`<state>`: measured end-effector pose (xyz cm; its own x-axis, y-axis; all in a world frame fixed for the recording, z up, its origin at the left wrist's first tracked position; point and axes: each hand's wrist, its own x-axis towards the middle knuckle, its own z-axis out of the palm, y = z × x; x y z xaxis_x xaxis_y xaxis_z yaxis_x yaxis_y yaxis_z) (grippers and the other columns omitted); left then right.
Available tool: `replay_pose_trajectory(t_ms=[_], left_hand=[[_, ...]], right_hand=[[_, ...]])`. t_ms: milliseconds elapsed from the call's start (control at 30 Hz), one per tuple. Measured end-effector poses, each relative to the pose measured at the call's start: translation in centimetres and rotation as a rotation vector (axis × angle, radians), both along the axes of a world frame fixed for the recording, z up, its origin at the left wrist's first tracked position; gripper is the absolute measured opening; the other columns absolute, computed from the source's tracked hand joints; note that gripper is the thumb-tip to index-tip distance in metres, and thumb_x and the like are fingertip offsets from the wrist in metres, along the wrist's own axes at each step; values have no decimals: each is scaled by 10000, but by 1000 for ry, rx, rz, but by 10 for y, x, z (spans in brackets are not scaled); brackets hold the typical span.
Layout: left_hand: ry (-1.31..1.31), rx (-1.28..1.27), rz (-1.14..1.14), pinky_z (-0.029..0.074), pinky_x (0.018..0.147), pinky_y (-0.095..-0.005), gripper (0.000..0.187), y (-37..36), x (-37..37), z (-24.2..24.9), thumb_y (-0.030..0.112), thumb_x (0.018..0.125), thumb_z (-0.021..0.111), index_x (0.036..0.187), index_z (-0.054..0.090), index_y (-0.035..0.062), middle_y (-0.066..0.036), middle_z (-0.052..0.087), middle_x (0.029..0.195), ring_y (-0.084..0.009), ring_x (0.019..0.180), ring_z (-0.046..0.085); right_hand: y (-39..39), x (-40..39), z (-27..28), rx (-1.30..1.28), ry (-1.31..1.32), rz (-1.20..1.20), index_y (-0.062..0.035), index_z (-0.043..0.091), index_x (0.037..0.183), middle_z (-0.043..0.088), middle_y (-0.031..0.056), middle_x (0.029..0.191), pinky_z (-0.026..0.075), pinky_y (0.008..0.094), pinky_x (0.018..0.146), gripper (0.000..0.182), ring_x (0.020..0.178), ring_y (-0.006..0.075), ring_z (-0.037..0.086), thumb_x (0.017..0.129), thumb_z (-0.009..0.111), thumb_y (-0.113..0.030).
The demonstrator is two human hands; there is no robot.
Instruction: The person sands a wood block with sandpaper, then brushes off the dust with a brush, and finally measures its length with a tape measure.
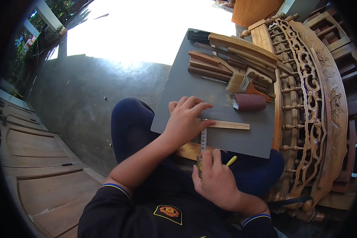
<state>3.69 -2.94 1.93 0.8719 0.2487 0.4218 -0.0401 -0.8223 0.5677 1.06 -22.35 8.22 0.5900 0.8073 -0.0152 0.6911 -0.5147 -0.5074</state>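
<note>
Left hand [185,123] flat over wooden strip [230,125]; right hand [216,178] fingers clenched around half-hidden tape measure [202,144].

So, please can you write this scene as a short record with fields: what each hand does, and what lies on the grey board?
left hand: pressing flat on a thin wooden strip
right hand: holding a tape measure, blade drawn across the strip, with a yellow pencil
surface: grey board on the lap
also on board: paintbrush, sandpaper roll, wood pieces
right side: carved wooden frame
</note>
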Motion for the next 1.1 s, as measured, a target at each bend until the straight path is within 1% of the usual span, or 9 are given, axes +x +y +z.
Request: replay_pose_trajectory(t_ms=[167, 267, 300, 400, 633, 800, 833, 967, 1100], left_hand=[[-74, -59, -24, 357, 865, -364, 366, 5, -1, 3, 362, 884, 812, 1182, 750, 159, 1, 691, 1039, -198, 984, 630], [-174, -150, 18, 387, 906, -351, 311, 10, -3, 10, 252, 964, 720, 1242, 714, 113, -35, 698, 1060, -196, 994, 649], [-196, -185, -6, 396, 897, -350, 303, 12, -4, 13, 228, 993, 665, 1252, 697, 76, -58, 697, 1060, -194, 976, 648], [-179, -236, -82, 399, 898, -355, 319, 13, -3, 9, 247, 978, 693, 1251, 696, 80, -58, 690, 1055, -204, 964, 645], [115, -15, -335, 390, 905, -381, 532, -8, -11, 20, 483, 849, 823, 1241, 691, 149, -20, 653, 992, -215, 1033, 605], [245, -4, -343, 398, 919, -371, 375, 1, -12, 18, 295, 831, 822, 1172, 732, 166, 8, 678, 1021, -199, 1040, 625], [247, 9, -336, 403, 923, -373, 345, 5, -13, 17, 251, 830, 812, 1156, 739, 166, 11, 689, 1039, -198, 1047, 627], [81, 77, -234, 421, 918, -368, 330, 18, -9, 22, 139, 787, 795, 1115, 754, 151, 0, 707, 1088, -205, 1059, 637], [24, 44, -259, 419, 922, -371, 315, 17, -4, 18, 137, 793, 792, 1105, 756, 158, -3, 703, 1075, -203, 1044, 643]], right_hand=[[-2, 11, 1, 54, 19, -50, 16, 481, 1187, 549, 228, 1027, 591, 461, 595, 432, 746, 428, 683, 869, 745, -111], [-4, 28, -1, 235, -107, -81, 19, 459, 1194, 548, 211, 1003, 596, 449, 602, 431, 747, 401, 692, 893, 738, -113], [-5, 31, 1, 269, -83, -131, 1, 456, 1204, 555, 203, 1013, 586, 471, 654, 452, 801, 414, 682, 879, 755, -96], [-5, 48, -4, 349, -93, -225, -5, 455, 1210, 562, 208, 1034, 585, 469, 667, 470, 812, 420, 683, 874, 769, -102], [-23, 88, -2, 359, -122, -466, -58, 499, 1261, 672, 195, 1002, 593, 439, 761, 529, 887, 381, 735, 862, 822, -187], [-54, 118, 7, 321, -182, -603, -99, 545, 1363, 698, 179, 1056, 579, 429, 853, 590, 965, 339, 732, 853, 835, -155], [-60, 124, 4, 326, -159, -639, -105, 567, 1386, 707, 173, 1102, 565, 414, 910, 592, 1026, 327, 722, 856, 829, -121], [-75, 141, -4, 377, -136, -694, -86, 641, 1332, 726, 132, 1138, 536, 397, 983, 518, 1138, 281, 691, 847, 823, -60], [-81, 151, -1, 484, -219, -582, -80, 693, 1264, 735, 107, 1150, 543, 382, 964, 465, 1100, 264, 705, 826, 811, 19]])
